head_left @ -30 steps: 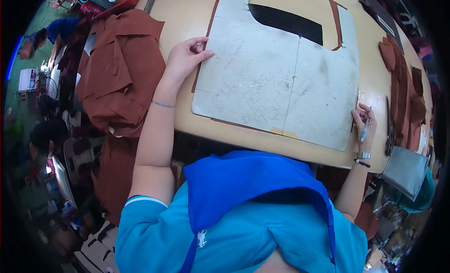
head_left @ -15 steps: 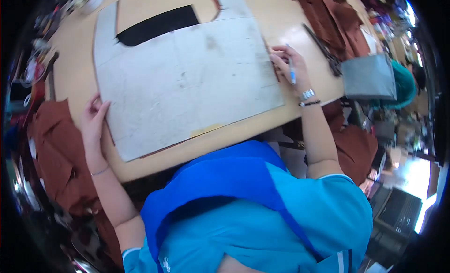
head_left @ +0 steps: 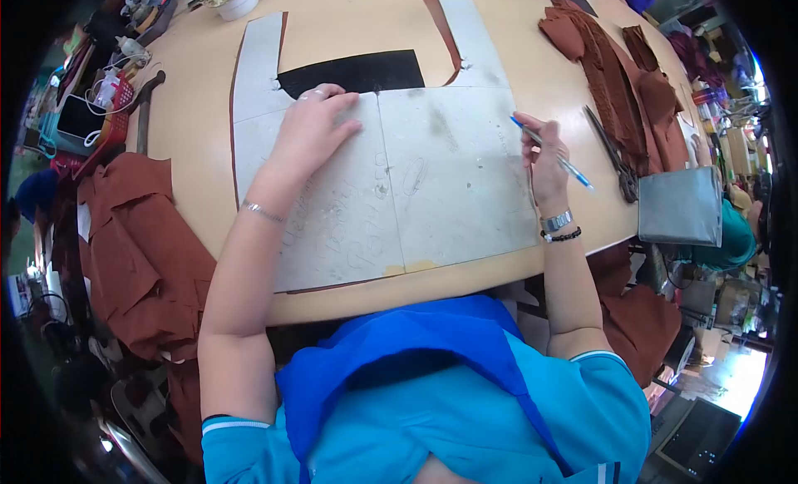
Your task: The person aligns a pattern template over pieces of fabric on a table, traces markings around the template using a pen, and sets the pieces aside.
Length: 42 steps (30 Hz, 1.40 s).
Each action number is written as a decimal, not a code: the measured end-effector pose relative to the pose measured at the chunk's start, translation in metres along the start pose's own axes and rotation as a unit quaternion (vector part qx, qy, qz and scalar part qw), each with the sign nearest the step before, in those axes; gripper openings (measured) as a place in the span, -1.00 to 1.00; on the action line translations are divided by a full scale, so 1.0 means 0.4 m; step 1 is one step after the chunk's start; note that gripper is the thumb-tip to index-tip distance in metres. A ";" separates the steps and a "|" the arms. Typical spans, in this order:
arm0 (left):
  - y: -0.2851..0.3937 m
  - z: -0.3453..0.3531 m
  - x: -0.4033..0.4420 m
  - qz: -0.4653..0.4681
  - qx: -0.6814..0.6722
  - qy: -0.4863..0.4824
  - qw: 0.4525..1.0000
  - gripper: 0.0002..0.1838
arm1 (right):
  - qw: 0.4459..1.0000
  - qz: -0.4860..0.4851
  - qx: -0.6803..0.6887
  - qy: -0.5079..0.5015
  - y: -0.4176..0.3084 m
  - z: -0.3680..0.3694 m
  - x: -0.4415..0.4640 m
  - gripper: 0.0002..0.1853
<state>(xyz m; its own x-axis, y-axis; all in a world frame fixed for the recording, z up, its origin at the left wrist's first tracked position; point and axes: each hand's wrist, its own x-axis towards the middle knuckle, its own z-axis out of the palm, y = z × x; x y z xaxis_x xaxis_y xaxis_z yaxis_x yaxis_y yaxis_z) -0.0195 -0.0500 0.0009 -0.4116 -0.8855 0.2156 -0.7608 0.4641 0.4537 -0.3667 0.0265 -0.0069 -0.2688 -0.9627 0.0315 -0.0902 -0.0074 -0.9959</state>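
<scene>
A large pale grey pattern board [head_left: 449, 185] with pencil writing lies on the table, and brown fabric [head_left: 440, 22] shows beneath its edges. Across the board's upper cutout is a black piece [head_left: 357, 71]. My left hand [head_left: 320, 122] rests on the board near that cutout's lower edge, fingers apart and holding nothing. At the board's right edge, my right hand [head_left: 544, 164] holds a blue and white pen [head_left: 573, 171] between its fingers, the blue-capped end angled down to the right.
Brown fabric lies at the left [head_left: 141, 251] and upper right [head_left: 607, 68]. Scissors [head_left: 615, 155] and a grey box-like object [head_left: 680, 205] are right of the board. A dark curved tool [head_left: 145, 110], a red basket [head_left: 116, 106] and a white pot [head_left: 238, 3] stand at upper left.
The camera view has shifted. My left hand has moved from the board's left edge up onto its surface near the cutout. My right hand still holds the pen, now tilted differently.
</scene>
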 end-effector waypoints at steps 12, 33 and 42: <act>0.006 -0.015 0.085 -0.027 0.032 -0.103 0.994 -0.54 | 0.987 -0.110 -0.044 -0.112 -0.012 0.300 0.087 -0.82; 0.006 0.050 -0.053 -0.072 0.082 0.072 0.991 -0.61 | 0.946 -0.246 -0.166 -0.129 0.027 0.408 0.146 -0.89; -0.021 0.030 -0.097 -0.130 0.120 0.115 0.977 -0.41 | 0.985 -0.099 -0.083 -0.110 0.018 0.420 0.174 -0.82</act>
<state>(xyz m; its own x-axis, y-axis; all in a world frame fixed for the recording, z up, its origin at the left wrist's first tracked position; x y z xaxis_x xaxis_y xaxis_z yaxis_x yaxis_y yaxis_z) -0.0032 -0.0192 -0.0217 -0.0859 -0.9432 0.3208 -0.9320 0.1899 0.3087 -0.2250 -0.0862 -0.0262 -0.0180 -0.9823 0.1867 -0.2813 -0.1742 -0.9437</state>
